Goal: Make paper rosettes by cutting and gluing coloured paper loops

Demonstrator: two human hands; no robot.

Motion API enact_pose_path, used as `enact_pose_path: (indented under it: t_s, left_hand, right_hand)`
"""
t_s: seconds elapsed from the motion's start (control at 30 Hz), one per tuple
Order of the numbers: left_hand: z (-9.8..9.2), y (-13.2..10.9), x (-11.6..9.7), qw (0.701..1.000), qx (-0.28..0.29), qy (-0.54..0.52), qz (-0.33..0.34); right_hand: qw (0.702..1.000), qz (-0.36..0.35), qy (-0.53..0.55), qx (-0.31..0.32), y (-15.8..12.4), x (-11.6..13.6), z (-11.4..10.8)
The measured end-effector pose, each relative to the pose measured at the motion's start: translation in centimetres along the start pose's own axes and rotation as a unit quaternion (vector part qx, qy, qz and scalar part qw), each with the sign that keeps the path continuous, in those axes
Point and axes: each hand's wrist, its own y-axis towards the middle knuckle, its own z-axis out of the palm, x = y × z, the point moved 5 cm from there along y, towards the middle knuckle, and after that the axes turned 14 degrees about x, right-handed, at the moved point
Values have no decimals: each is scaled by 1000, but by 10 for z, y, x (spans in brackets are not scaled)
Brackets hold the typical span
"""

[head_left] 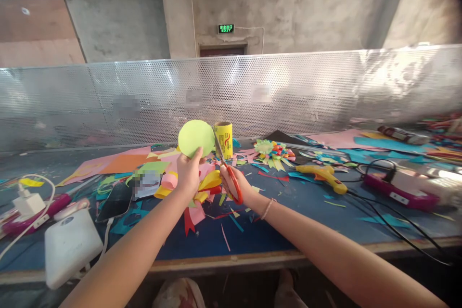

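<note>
A light green paper disc (196,137) is pinched by its lower edge in my left hand (190,167), its face turned toward me. My right hand (236,185) grips a pair of scissors (236,187) by red-orange handles, blades pointing up along the disc's right edge. Whether the blades touch the paper I cannot tell. Just behind the blades a yellow printed cardboard tube (224,138) stands upright. Below my hands lie looped yellow and pink paper strips (210,181) and a red strip with a notched end (188,224).
To the right are a multicoloured paper flower (272,150), a yellow glue gun (322,175) with trailing cable, and a purple power strip (400,192). At left lie a phone (115,201) and a white box-shaped device (73,245). A perforated metal panel (306,91) closes the back.
</note>
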Motion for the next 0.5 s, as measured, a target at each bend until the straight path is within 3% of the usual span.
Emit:
enact_pose_path:
  t_s: [0.17,0.5]
  left_hand:
    - [-2,1,-3,998,7,56,0]
    - [5,-5,6,992,46,116,22]
  right_hand:
    - [998,8,48,41,-3,5,4]
    - [997,-20,64,32,0,5,0]
